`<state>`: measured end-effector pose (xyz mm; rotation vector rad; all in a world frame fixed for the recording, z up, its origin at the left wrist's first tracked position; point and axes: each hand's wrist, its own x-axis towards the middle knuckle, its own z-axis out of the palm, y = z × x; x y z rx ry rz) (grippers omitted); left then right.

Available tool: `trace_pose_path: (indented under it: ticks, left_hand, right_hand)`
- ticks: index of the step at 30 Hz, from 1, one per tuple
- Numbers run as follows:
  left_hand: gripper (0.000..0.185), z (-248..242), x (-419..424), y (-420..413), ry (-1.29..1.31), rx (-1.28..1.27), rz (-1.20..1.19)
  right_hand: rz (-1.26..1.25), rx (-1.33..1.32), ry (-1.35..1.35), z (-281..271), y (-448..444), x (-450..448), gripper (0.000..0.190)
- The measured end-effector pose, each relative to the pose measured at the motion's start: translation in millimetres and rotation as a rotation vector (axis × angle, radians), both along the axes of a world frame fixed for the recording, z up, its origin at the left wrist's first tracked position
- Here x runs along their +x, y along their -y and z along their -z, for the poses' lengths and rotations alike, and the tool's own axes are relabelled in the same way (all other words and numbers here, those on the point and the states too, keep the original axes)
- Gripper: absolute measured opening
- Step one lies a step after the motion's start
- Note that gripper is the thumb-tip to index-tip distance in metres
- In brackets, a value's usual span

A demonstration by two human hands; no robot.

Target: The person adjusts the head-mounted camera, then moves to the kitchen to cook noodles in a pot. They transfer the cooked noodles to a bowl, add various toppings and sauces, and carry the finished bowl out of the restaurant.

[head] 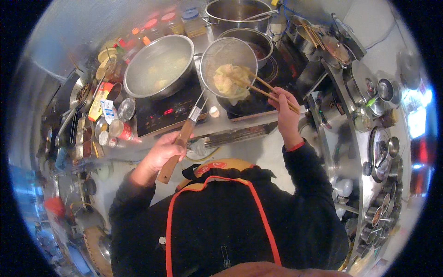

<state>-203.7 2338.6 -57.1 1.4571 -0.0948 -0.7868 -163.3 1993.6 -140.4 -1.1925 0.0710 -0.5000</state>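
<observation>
My left hand (168, 150) grips the wooden handle of a round wire-mesh strainer (221, 48), which hangs over the right cooktop. Pale yellowish food (228, 85), its exact kind unclear, lies in the mesh. Wooden chopsticks (264, 93) are held in my right hand (285, 104), their tips in the food. Left of the strainer, a wide steel pot (159, 65) with cloudy liquid and pale pieces stands on an induction cooktop (162, 114) with a lit display. A smaller pot (264, 41) is partly hidden behind the strainer.
Behind stands a large steel pot (238, 10) with a ladle. Lidded jars (173, 24) line the back. Packets (100, 104), cans (121, 130) and a perforated ladle (81, 91) crowd the left. Steel shelving with pans and a lidded pot (380, 152) runs along the right.
</observation>
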Motion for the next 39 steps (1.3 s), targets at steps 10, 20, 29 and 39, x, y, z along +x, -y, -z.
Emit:
trace_pose_path:
  ticks: [10,20,29,39]
  left_hand:
    - [0.052,20,5,2,0.208,0.243,0.092]
    - [0.054,24,4,5,0.596,0.515,0.112]
    - [0.060,32,4,1,0.733,0.587,0.078]
    - [0.061,7,17,-18,0.289,-0.058,-0.060]
  right_hand:
    - [0.035,-0.029,-0.058,5,16,-21,0.022]
    - [0.032,0.000,0.029,-12,24,-32,0.021]
    - [0.033,-0.099,-0.010,-28,24,-29,0.020]
    - [0.017,0.269,-0.023,-75,38,13,0.033]
